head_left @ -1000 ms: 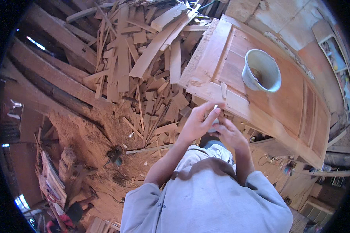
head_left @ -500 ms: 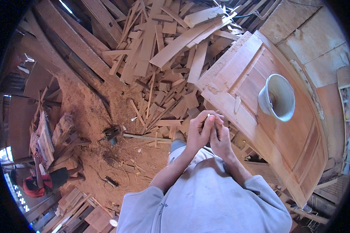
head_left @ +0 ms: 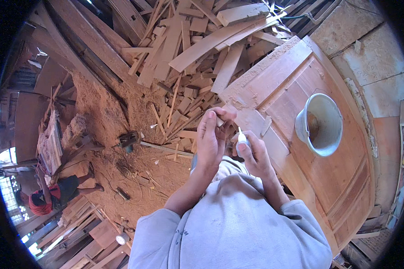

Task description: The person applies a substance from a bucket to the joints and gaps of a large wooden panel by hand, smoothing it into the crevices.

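I see my right hand (head_left: 256,157) closed around a small white bottle (head_left: 241,142), nozzle up, just right of my left hand (head_left: 212,139), whose fingers pinch a small wood piece (head_left: 219,120) over the wooden door panel (head_left: 300,148).

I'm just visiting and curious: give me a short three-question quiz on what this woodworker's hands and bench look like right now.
1. True or false: the right hand holds a small white tube.
2. What stands on the wooden door panel?
A. a red toolbox
B. a pale bucket
C. a glass jar
3. Fill the gap: the left hand pinches a small ____ piece at its fingertips.

Key:
1. True; the tube's tip pokes up above the curled fingers.
2. B; the pale bucket stands on the panel, to the right of the hands.
3. Wooden, as far as the picture shows; it is small and partly hidden.
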Demonstrator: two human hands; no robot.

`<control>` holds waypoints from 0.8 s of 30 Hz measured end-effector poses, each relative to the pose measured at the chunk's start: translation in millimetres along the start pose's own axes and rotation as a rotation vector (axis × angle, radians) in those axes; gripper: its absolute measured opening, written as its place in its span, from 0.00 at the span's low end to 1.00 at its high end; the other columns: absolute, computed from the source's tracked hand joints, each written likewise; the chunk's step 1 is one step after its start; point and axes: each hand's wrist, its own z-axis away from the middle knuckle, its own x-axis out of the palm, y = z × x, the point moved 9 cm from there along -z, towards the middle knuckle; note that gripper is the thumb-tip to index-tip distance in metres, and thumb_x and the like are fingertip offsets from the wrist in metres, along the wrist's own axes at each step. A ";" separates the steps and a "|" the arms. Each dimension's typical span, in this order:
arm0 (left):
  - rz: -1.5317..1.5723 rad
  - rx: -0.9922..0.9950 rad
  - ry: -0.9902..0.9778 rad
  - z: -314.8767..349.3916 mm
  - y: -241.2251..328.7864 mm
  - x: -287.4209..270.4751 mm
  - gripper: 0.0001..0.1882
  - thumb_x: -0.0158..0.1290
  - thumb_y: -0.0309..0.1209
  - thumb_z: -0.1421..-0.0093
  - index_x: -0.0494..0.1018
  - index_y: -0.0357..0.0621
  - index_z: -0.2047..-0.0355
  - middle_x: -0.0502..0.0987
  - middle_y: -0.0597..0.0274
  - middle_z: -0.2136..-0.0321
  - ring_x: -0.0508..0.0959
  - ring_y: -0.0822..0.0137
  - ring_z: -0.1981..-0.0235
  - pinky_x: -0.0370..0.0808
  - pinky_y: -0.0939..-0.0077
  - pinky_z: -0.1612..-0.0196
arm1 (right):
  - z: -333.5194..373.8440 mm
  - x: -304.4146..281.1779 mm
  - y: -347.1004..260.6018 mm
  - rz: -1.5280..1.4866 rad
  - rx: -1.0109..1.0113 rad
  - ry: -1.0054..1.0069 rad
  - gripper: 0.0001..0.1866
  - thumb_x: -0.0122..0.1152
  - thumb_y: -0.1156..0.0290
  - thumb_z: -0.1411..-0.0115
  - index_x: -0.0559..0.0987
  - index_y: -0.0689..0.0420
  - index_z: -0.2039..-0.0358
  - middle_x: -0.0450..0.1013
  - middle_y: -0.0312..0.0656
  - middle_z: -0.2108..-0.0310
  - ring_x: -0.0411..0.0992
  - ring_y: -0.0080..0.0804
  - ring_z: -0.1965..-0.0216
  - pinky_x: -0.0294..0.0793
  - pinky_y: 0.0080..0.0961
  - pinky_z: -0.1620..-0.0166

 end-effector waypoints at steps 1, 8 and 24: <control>0.031 -0.028 -0.091 0.4 -7.9 4.0 0.12 0.42 0.36 0.28 0.69 0.42 0.63 0.69 0.65 0.76 0.70 0.71 0.72 0.68 0.77 0.66 | -1.8 -0.9 -2.7 -0.117 -0.014 -0.017 0.16 0.49 0.61 0.31 0.72 0.63 0.58 0.72 0.37 0.78 0.69 0.24 0.77 0.69 0.24 0.72; -0.442 -0.087 -0.188 19.9 -8.0 38.2 0.09 0.48 0.32 0.32 0.71 0.39 0.59 0.69 0.72 0.77 0.66 0.84 0.74 0.65 0.88 0.70 | -5.8 -21.8 -3.1 -0.360 0.087 -0.046 0.17 0.44 0.59 0.29 0.74 0.60 0.61 0.72 0.35 0.78 0.68 0.19 0.77 0.66 0.18 0.72; -0.303 -0.250 -0.185 4.1 -43.9 43.5 0.10 0.53 0.34 0.34 0.74 0.38 0.66 0.71 0.70 0.80 0.68 0.81 0.81 0.66 0.85 0.78 | -12.7 -42.8 6.8 -0.264 0.059 -0.069 0.12 0.49 0.66 0.31 0.73 0.62 0.62 0.71 0.36 0.80 0.67 0.20 0.79 0.65 0.21 0.74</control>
